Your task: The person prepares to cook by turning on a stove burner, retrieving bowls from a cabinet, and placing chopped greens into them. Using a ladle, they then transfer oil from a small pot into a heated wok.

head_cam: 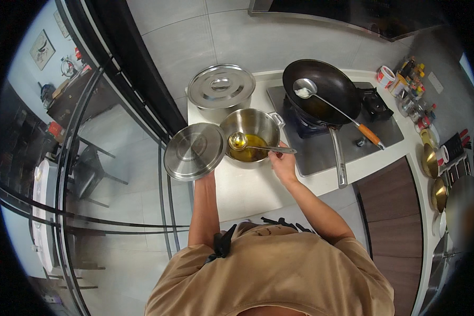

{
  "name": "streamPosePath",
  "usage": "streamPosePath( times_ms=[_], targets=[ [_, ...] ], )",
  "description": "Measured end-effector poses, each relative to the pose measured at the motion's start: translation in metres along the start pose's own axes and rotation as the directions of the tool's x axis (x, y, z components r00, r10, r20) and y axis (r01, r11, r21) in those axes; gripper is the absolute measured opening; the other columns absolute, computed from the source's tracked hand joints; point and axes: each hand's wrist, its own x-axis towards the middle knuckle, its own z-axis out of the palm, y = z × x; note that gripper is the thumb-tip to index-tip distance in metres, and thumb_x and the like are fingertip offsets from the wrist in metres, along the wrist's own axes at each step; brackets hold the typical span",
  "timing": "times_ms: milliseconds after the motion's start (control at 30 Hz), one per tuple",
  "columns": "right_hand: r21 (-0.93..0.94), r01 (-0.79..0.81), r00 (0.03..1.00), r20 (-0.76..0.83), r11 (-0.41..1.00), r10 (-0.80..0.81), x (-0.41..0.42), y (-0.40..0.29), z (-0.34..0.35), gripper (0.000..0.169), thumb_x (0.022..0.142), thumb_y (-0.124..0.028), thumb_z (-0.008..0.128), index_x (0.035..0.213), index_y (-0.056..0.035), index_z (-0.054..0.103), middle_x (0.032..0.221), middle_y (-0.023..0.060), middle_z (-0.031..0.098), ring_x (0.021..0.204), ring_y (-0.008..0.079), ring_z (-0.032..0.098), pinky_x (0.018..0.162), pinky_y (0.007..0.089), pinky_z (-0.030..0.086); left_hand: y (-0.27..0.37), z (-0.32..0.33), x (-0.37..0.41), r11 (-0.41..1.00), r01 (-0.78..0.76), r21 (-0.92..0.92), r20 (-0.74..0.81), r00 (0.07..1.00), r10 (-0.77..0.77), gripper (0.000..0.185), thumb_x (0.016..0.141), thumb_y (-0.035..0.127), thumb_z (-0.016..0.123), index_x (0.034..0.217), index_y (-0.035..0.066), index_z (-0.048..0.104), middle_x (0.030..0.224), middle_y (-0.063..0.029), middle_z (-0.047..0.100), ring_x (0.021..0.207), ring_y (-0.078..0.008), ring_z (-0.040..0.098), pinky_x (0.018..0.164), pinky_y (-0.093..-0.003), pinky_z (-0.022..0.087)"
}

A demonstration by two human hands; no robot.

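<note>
My left hand (206, 177) is mostly hidden beneath a round stainless-steel lid (195, 151), which it holds up, inner face showing, left of the open pot. My right hand (281, 160) grips the handle of a small metal ladle (237, 141) at the right rim of a stainless-steel pot (251, 116). Yellow oil (256, 143) lies in the pot's bottom, and the ladle's bowl is above it, with some yellow liquid in it. On the hob, a black wok (328, 75) holds a larger ladle with a wooden grip (368, 133); a lump of white stuff sits in its bowl.
A larger lidded steel pot (221, 87) stands behind the open one. The wok's metal handle (339, 162) juts over the counter's front edge. Bottles and jars (409, 91) line the right wall. A glass-panelled partition (138, 35) with black frames rises at the left.
</note>
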Motion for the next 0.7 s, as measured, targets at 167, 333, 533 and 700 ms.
streamPosePath(
  times_ms=[167, 333, 533, 700],
  targets=[
    [0.078, -0.048, 0.997, 0.066, 0.996, 0.043, -0.004, -0.003, 0.02, 0.02, 0.074, -0.006, 0.054, 0.093, -0.0021, 0.051, 0.06, -0.0008, 0.044, 0.048, 0.0069, 0.044, 0.04, 0.0227, 0.042, 0.022, -0.002, -0.003, 0.997, -0.02, 0.076, -0.055, 0.998, 0.024, 0.03, 0.079, 0.028, 0.053, 0.098, 0.005, 0.054, 0.097, -0.0087, 0.057, 0.088, -0.0207, 0.054, 0.073, -0.0321, 0.045],
    [-0.012, -0.138, 0.987, 0.081, 0.99, 0.139, -0.019, -0.004, 0.008, 0.027, 0.074, -0.014, 0.058, 0.094, 0.0028, 0.05, 0.062, 0.002, 0.048, 0.05, 0.0085, 0.047, 0.042, 0.0231, 0.043, 0.029, 0.049, -0.014, 0.721, -0.285, 0.631, 0.239, 0.956, 0.169, 0.03, 0.079, 0.028, 0.053, 0.097, 0.005, 0.054, 0.097, -0.0087, 0.057, 0.087, -0.0205, 0.054, 0.072, -0.0315, 0.045],
    [-0.154, -0.159, 0.816, 0.536, 0.975, 0.217, -0.066, -0.073, -0.085, 0.032, 0.076, -0.016, 0.058, 0.103, 0.0005, 0.054, 0.07, 0.0016, 0.056, 0.055, 0.0073, 0.052, 0.045, 0.0199, 0.041, -0.005, 0.092, -0.014, -0.55, -0.74, 0.388, 0.748, 0.601, -0.281, 0.033, 0.071, 0.033, 0.059, 0.094, 0.009, 0.057, 0.084, -0.0096, 0.058, 0.083, -0.0255, 0.055, 0.091, -0.0468, 0.027],
    [-0.045, -0.015, 0.993, -0.114, 0.999, 0.01, -0.067, -0.131, -0.204, 0.019, 0.079, -0.013, 0.053, 0.094, -0.0042, 0.059, 0.066, -0.003, 0.054, 0.052, 0.0022, 0.046, 0.043, 0.0158, 0.035, -0.021, 0.077, 0.0, -0.551, -0.77, 0.322, 0.744, 0.566, -0.356, 0.034, 0.067, 0.032, 0.061, 0.093, 0.01, 0.058, 0.081, -0.0102, 0.058, 0.082, -0.0263, 0.054, 0.09, -0.0444, 0.029]
  ],
)
